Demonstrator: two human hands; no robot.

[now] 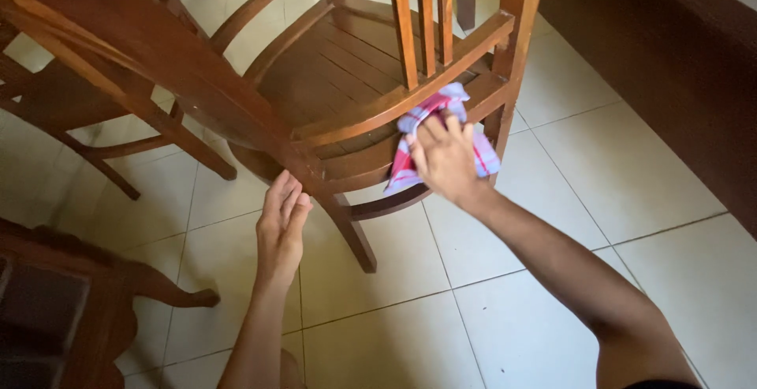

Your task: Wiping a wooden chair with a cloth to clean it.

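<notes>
floor point(552, 263): pale square tiles, carries all the furniture.
chair point(347, 81): wooden, slatted seat and back, seen from behind and above; seat bare.
second chair point(71, 97): left of it, tucked under a dark wooden tabletop point(95, 18).
cloth point(430, 132): checked red, white and blue, bunched on the chair's rear seat rail by the right back post.
right hand point(445, 160): fingers spread, pressing flat on the cloth, pinning it to the rail.
left hand point(282, 219): open, fingers together, tips touching the chair frame at the left rear leg; well apart from the cloth.
</notes>
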